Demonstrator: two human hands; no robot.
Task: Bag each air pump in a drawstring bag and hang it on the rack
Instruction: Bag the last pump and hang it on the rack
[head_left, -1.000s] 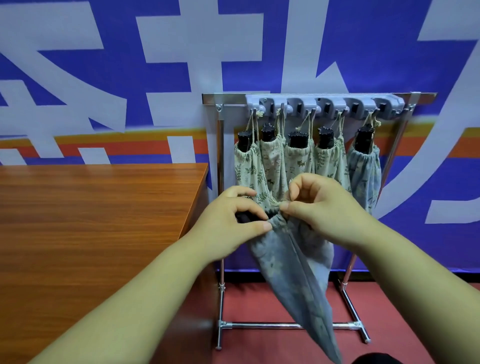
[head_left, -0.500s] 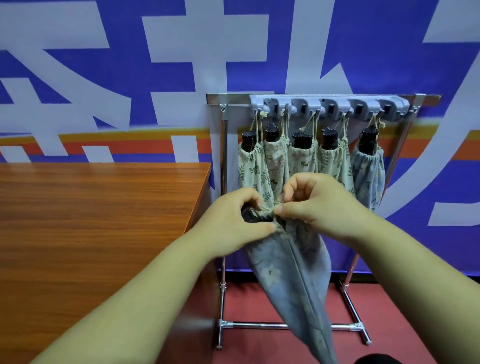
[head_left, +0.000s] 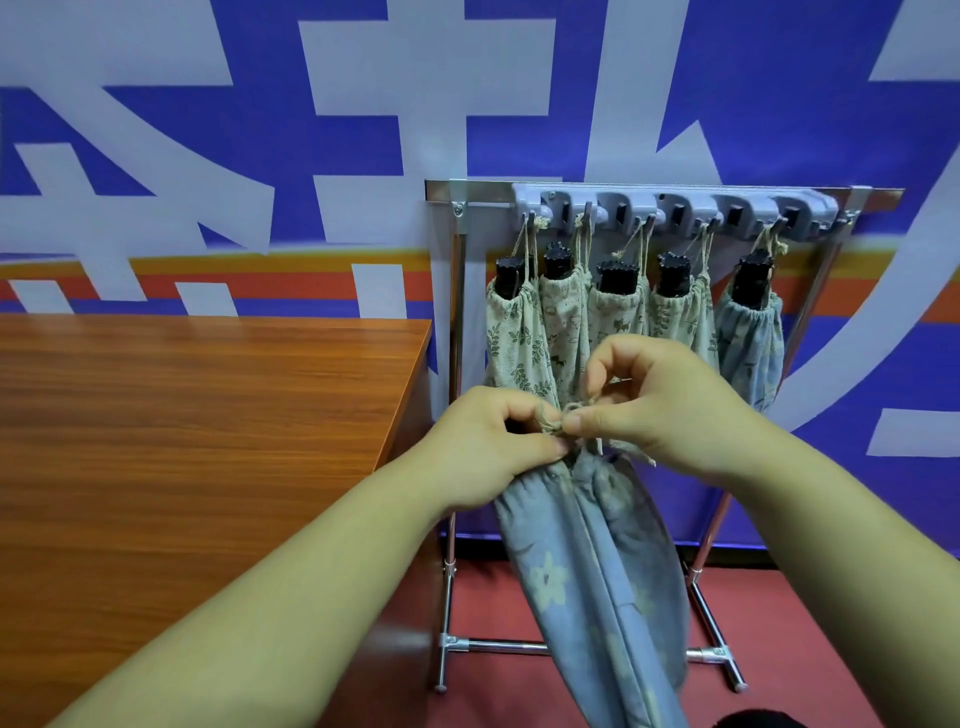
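Tight squeeze in front of the rack (head_left: 456, 338) - most of it is blocked.
Five hung bags (head_left: 514, 343) crowd the hook bar (head_left: 649, 200). Four are touching side by side, with one narrow gap before the blue one at the right end. The left hand (head_left: 483, 452) and right hand (head_left: 675, 410) sit right in front of their lower halves, and the held bag (head_left: 582, 571) drapes across the frame's lower opening. The table (head_left: 208, 441) edge is just beside the left post - open air only over the tabletop and right of the rack.
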